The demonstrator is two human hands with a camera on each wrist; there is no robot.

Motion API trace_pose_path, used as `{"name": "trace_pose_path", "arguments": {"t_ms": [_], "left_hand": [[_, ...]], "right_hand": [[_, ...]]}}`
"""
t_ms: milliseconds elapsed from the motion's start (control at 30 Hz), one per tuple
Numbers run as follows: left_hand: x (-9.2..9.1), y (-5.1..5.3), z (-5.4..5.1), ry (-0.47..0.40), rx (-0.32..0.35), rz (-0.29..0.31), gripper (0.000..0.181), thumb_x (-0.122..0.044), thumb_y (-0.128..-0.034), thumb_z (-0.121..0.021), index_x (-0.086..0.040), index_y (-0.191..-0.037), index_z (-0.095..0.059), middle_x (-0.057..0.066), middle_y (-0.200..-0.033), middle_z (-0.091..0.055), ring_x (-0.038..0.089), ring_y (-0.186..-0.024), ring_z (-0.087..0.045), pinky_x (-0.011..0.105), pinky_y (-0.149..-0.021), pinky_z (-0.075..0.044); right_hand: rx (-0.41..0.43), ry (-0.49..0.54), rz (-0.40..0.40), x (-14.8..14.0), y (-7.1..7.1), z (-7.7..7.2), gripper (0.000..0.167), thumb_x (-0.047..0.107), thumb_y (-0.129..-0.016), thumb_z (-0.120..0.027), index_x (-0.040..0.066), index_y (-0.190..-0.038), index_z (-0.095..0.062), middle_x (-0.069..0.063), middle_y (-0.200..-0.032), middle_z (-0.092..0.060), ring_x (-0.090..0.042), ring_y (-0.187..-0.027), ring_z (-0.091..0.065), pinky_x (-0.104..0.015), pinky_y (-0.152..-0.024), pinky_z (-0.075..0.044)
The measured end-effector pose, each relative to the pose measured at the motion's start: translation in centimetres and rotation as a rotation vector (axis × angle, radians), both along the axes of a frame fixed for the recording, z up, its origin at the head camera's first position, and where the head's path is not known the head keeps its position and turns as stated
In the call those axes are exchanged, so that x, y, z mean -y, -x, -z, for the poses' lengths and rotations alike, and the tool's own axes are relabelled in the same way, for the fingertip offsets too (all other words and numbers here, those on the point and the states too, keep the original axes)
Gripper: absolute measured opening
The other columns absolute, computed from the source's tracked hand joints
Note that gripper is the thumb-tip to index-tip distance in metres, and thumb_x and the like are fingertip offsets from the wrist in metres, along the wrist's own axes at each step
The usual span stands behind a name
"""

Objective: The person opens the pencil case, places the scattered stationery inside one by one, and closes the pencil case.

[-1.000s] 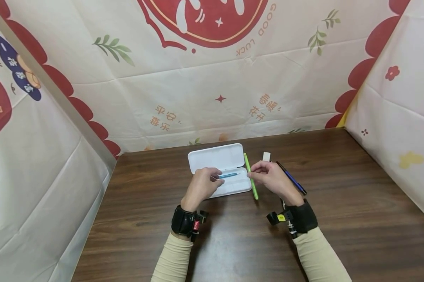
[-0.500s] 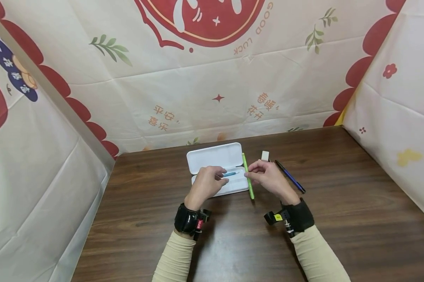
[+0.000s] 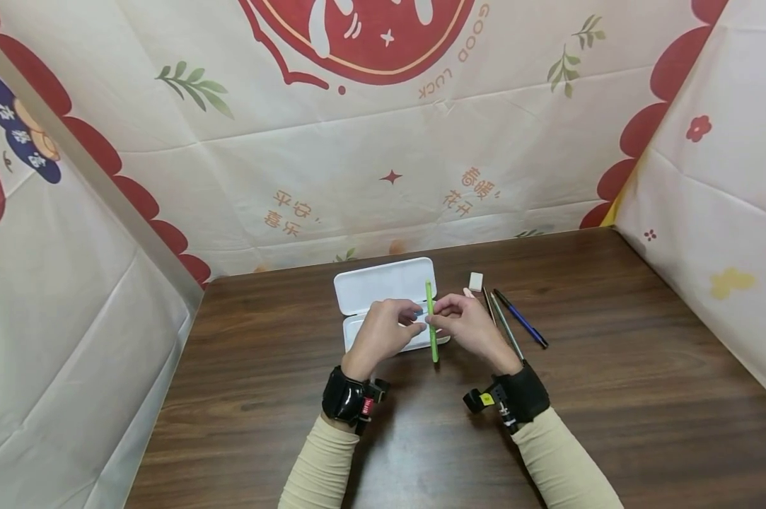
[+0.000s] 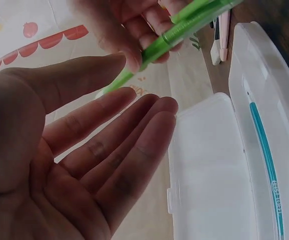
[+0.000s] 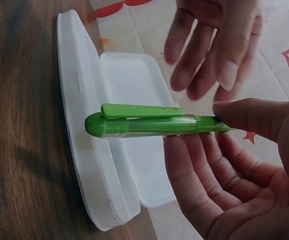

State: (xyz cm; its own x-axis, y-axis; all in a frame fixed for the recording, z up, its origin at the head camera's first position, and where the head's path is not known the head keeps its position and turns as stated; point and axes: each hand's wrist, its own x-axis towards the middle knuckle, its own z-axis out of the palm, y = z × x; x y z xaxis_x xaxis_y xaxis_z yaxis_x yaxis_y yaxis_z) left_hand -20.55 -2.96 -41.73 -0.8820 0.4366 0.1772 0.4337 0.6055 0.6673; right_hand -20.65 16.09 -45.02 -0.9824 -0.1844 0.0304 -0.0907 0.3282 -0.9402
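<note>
A green clip pen (image 3: 433, 346) is pinched between the thumb and fingers of my right hand (image 3: 474, 331), held over the right side of a white pencil case (image 3: 383, 288). In the right wrist view, the cap and clip of the pen point away from my right palm. My left hand (image 3: 383, 332) hovers above the case, thumb and fingers apart, close to the pen's other end. Nothing is gripped in it in the left wrist view. The case lies with its lid folded back. Inside it lies a slim teal pencil (image 4: 265, 145), mostly hidden by my left hand in the head view.
Right of the case are a white eraser (image 3: 476, 282), a blue pen (image 3: 521, 318) with a dark end, and a slim grey-green stick (image 3: 507, 326), partly behind my right hand. A printed cloth (image 3: 357, 155) rises behind the brown table (image 3: 242, 396).
My right hand has moved left with the green pen, from beside the case to over its right side. My left hand has moved slightly right. More of the items on the right now show.
</note>
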Motion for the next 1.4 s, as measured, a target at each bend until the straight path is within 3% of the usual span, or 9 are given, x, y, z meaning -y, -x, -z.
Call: {"name": "trace_pose_path", "arguments": {"t_ms": [133, 300, 433, 567, 667, 767, 933, 1100, 1400], "left_hand": [[-0.4, 0.0, 0.0, 0.013, -0.023, 0.007, 0.023, -0.014, -0.0877, -0.075, -0.003, -0.107, -0.074, 0.010, -0.095, -0.076, 0.018, -0.084, -0.073, 0.029, -0.074, -0.055], [-0.7, -0.1, 0.1, 0.028, -0.043, 0.013, 0.021, -0.012, -0.0864, -0.076, -0.002, -0.105, -0.074, 0.010, -0.095, -0.076, 0.019, -0.084, -0.073, 0.027, -0.074, -0.055], [-0.8, -0.1, 0.1, 0.034, -0.030, 0.004, 0.023, -0.012, -0.0859, -0.077, -0.003, -0.107, -0.074, 0.010, -0.095, -0.076, 0.018, -0.084, -0.073, 0.028, -0.074, -0.055], [-0.8, -0.1, 0.2, 0.040, -0.007, -0.013, 0.024, -0.013, -0.0862, -0.077, -0.005, -0.109, -0.074, 0.009, -0.095, -0.076, 0.018, -0.084, -0.073, 0.029, -0.074, -0.056], [-0.8, 0.0, 0.3, 0.041, 0.006, -0.023, 0.024, -0.014, -0.0862, -0.077, -0.006, -0.109, -0.074, 0.009, -0.095, -0.076, 0.019, -0.085, -0.073, 0.031, -0.075, -0.056], [-0.9, 0.1, 0.4, 0.041, 0.000, -0.030, 0.024, -0.014, -0.0860, -0.077, -0.006, -0.108, -0.074, 0.009, -0.095, -0.076, 0.019, -0.085, -0.073, 0.031, -0.075, -0.056], [-0.9, 0.2, 0.6, 0.021, -0.039, -0.027, 0.021, -0.014, -0.0847, -0.078, -0.007, -0.104, -0.075, 0.008, -0.091, -0.077, 0.018, -0.082, -0.073, 0.030, -0.074, -0.056], [-1.0, 0.3, 0.7, 0.000, -0.059, -0.025, 0.016, -0.012, -0.0841, -0.079, -0.008, -0.100, -0.076, 0.005, -0.086, -0.076, 0.015, -0.078, -0.072, 0.026, -0.070, -0.055], [-1.1, 0.6, 1.0, -0.029, -0.055, -0.035, 0.014, -0.008, -0.0841, -0.077, -0.008, -0.098, -0.076, 0.003, -0.083, -0.076, 0.014, -0.077, -0.071, 0.025, -0.069, -0.054]], "right_hand": [[-0.010, 0.012, 0.017, 0.4, -0.1, 0.1, 0.014, 0.003, -0.091, -0.068, -0.006, -0.101, -0.063, -0.018, -0.094, -0.071, -0.024, -0.081, -0.073, -0.049, -0.093, -0.052], [0.024, 0.031, 0.046, 0.7, -0.1, 0.3, 0.015, 0.004, -0.092, -0.067, -0.005, -0.103, -0.062, -0.017, -0.096, -0.069, -0.021, -0.085, -0.071, -0.036, -0.073, -0.058], [0.033, 0.032, 0.066, 0.8, -0.1, 0.3, 0.017, 0.007, -0.092, -0.068, -0.004, -0.103, -0.062, -0.017, -0.097, -0.070, -0.021, -0.088, -0.071, -0.031, -0.071, -0.058], [0.017, 0.045, 0.070, 0.8, -0.2, 0.0, 0.018, 0.009, -0.092, -0.069, -0.004, -0.103, -0.062, -0.019, -0.098, -0.071, -0.026, -0.089, -0.072, -0.042, -0.088, -0.054], [0.002, 0.068, 0.067, 0.8, -0.3, -0.1, 0.020, 0.009, -0.092, -0.069, -0.006, -0.104, -0.062, -0.022, -0.098, -0.071, -0.030, -0.088, -0.073, -0.051, -0.113, -0.030], [0.003, 0.092, 0.072, 0.9, -0.3, -0.2, 0.021, 0.009, -0.092, -0.069, -0.006, -0.105, -0.061, -0.022, -0.097, -0.071, -0.027, -0.085, -0.073, -0.051, -0.119, -0.018], [0.029, 0.136, 0.096, 1.2, -0.3, -0.2, 0.019, 0.009, -0.092, -0.069, -0.005, -0.102, -0.061, -0.016, -0.093, -0.072, -0.014, -0.079, -0.072, -0.046, -0.094, -0.052], [0.034, 0.165, 0.108, 1.4, -0.4, -0.2, 0.018, 0.010, -0.092, -0.068, -0.003, -0.101, -0.060, -0.013, -0.092, -0.072, -0.011, -0.081, -0.072, -0.045, -0.099, -0.048], [0.046, 0.234, 0.099, 1.7, -0.5, -0.3, 0.021, 0.011, -0.092, -0.069, -0.004, -0.103, -0.059, -0.017, -0.096, -0.070, -0.013, -0.084, -0.072, -0.027, -0.075, -0.057]]}}
